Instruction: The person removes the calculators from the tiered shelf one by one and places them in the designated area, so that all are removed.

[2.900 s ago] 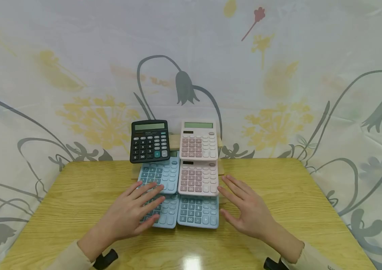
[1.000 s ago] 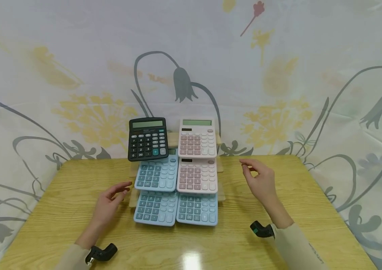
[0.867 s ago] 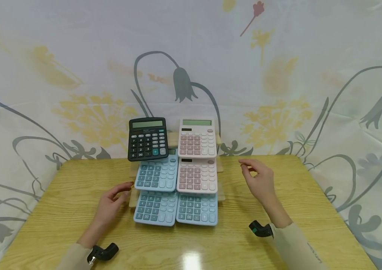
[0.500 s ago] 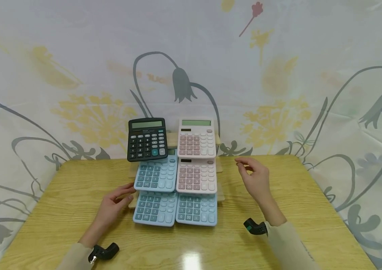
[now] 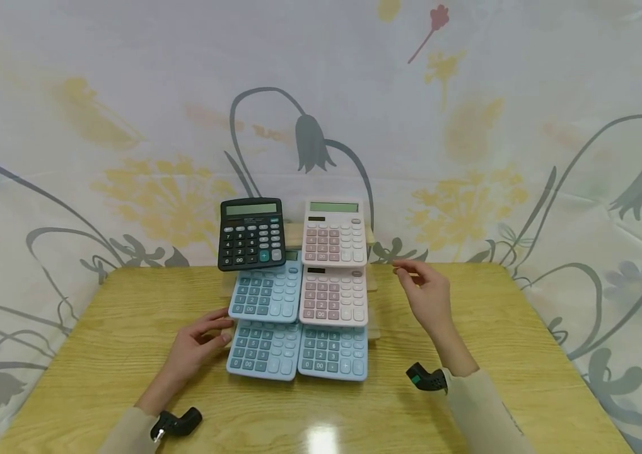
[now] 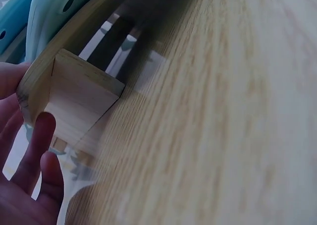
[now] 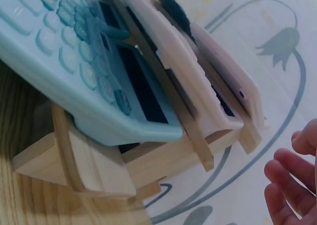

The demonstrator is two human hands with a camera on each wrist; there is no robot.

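Observation:
A tiered wooden stand [image 5: 294, 234] bears several calculators in two columns. A black calculator [image 5: 251, 234] tops the left column, above two light blue ones. Two pink-and-white calculators, the upper one [image 5: 335, 231] at the top right, sit above another light blue calculator [image 5: 333, 354]. My left hand [image 5: 193, 347] is at the stand's left end; in the left wrist view its thumb and fingers lie on either side of the wooden board's end [image 6: 34, 86]. My right hand [image 5: 429, 290], fingers loosely bent and holding nothing, is apart from the stand's right side.
The stand rests on a yellowish wood-grain table [image 5: 468, 353]. A white cloth [image 5: 468, 94] with grey and yellow flower prints hangs behind it. Black devices [image 5: 179, 421] are worn on both wrists.
Both hands have come off the calculators' fronts to the stand's sides. In the last second the left hand moved right to the stand's end, and the right hand drifted slightly closer. The calculators stay put.

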